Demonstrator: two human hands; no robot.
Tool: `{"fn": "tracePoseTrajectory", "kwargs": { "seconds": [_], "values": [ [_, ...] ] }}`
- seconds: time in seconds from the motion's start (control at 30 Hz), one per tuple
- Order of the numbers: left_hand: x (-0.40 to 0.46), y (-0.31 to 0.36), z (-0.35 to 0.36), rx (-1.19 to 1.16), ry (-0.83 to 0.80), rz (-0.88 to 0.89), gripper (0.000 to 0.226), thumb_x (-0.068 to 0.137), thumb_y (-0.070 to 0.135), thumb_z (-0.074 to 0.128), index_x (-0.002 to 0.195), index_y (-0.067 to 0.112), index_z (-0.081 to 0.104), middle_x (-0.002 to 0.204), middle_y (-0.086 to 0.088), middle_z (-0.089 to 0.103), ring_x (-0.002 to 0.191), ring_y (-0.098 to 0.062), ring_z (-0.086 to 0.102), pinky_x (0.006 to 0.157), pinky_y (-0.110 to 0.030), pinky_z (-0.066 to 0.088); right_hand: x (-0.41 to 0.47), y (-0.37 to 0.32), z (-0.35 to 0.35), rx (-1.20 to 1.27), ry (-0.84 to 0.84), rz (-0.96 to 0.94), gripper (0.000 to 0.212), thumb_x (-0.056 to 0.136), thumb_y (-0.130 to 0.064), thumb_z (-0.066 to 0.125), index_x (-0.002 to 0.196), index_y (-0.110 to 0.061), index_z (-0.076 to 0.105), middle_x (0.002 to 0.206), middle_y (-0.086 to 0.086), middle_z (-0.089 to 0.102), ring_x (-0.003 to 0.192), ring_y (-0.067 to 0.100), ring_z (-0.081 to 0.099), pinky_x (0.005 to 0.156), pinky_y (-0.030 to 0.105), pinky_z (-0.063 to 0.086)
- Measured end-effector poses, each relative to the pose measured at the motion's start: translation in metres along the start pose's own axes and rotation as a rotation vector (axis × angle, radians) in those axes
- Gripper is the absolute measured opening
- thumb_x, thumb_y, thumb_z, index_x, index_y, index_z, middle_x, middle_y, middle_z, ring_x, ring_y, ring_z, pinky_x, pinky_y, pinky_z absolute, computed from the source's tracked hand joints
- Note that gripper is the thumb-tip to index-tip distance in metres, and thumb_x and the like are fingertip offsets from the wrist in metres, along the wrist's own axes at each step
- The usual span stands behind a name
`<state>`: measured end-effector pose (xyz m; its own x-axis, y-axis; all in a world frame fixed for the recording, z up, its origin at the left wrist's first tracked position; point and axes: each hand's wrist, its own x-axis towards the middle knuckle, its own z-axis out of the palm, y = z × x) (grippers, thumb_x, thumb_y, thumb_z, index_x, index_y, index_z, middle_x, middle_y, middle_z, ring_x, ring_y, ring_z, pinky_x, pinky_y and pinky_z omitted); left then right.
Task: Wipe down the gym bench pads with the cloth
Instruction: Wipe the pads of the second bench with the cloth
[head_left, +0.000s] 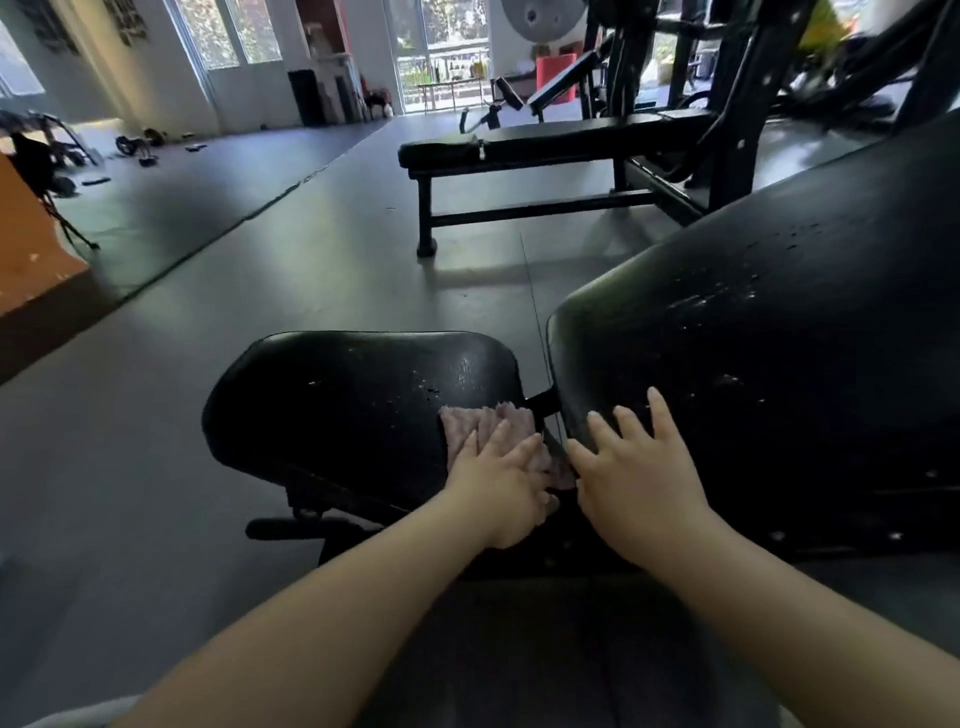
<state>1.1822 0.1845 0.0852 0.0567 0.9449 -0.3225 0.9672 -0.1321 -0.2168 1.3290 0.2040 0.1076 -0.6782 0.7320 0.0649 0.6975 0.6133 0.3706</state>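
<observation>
Two bare hands work at a gym bench: the left hand (501, 480) lies flat with straight fingers pressing one pinkish cloth (491, 423) onto the seat pad (337, 405), while the right hand (636, 470) rests spread, fingers apart and holding nothing, on the near edge of the back pad (779, 338). Two black pads make up this bench, the smaller seat pad at left and the larger back pad rising to the far right, with a narrow gap between them. The cloth sits at the right end of the seat pad, mostly under the left hand, its free edge showing beyond the fingertips and its right edge just beside the gap, close to the right hand. The back pad's long axis runs from near centre toward the far right; pale specks dot its surface. One flat bench (545, 143) stands farther off on the grey floor (311, 260).
</observation>
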Motion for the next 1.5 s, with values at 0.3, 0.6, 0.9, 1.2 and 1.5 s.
{"fn": "tracePoseTrajectory", "kwargs": {
  "seconds": [0.3, 0.6, 0.9, 1.2, 1.5],
  "values": [
    [0.101, -0.048, -0.025, -0.017, -0.034, -0.099, 0.05, 0.099, 0.041, 0.026, 0.148, 0.032, 0.023, 0.159, 0.001, -0.004, 0.144, -0.031, -0.011, 0.114, -0.056, -0.008, 0.012, 0.001, 0.017, 0.154, 0.095, 0.03, 0.044, 0.05, -0.037, 0.086, 0.085, -0.012, 0.076, 0.097, 0.021, 0.07, 0.09, 0.043, 0.065, 0.102, 0.06, 0.018],
    [0.093, -0.035, -0.021, 0.065, -0.02, -0.066, 0.049, 0.098, 0.036, 0.031, 0.146, 0.022, 0.031, 0.157, -0.003, 0.009, 0.143, -0.037, -0.01, 0.11, -0.061, 0.002, 0.012, -0.003, 0.019, 0.128, 0.106, 0.07, 0.04, 0.051, -0.033, 0.084, 0.084, -0.013, 0.075, 0.096, 0.02, 0.07, 0.087, 0.043, 0.065, 0.101, 0.059, 0.022],
    [0.012, -0.004, 0.007, 0.082, 0.095, 0.116, 0.05, 0.099, 0.042, 0.027, 0.145, 0.023, 0.033, 0.155, -0.001, 0.019, 0.144, -0.034, -0.006, 0.114, -0.054, 0.001, 0.008, -0.003, 0.01, 0.015, 0.037, 0.086, 0.038, 0.07, -0.039, 0.074, 0.102, -0.019, 0.071, 0.113, 0.016, 0.066, 0.106, 0.04, 0.06, 0.108, 0.062, 0.018],
    [-0.062, -0.089, 0.055, 0.22, 0.388, 0.319, 0.055, 0.081, 0.037, 0.039, 0.136, 0.04, 0.038, 0.141, -0.002, 0.048, 0.125, -0.035, 0.049, 0.099, -0.048, 0.044, 0.008, -0.019, 0.01, 0.018, 0.061, 0.067, 0.044, 0.065, -0.034, 0.08, 0.105, -0.015, 0.072, 0.119, 0.018, 0.063, 0.113, 0.039, 0.057, 0.104, 0.061, 0.012],
    [-0.099, -0.192, 0.068, 0.103, 0.521, -0.022, 0.048, 0.1, 0.046, 0.006, 0.134, 0.033, 0.038, 0.133, -0.003, 0.056, 0.122, -0.037, 0.052, 0.105, -0.048, 0.029, 0.047, -0.097, -0.013, 0.445, 0.397, -0.006, 0.041, 0.06, -0.019, 0.084, 0.1, -0.014, 0.072, 0.109, 0.01, 0.069, 0.097, 0.028, 0.066, 0.091, 0.05, 0.048]
  ]
}}
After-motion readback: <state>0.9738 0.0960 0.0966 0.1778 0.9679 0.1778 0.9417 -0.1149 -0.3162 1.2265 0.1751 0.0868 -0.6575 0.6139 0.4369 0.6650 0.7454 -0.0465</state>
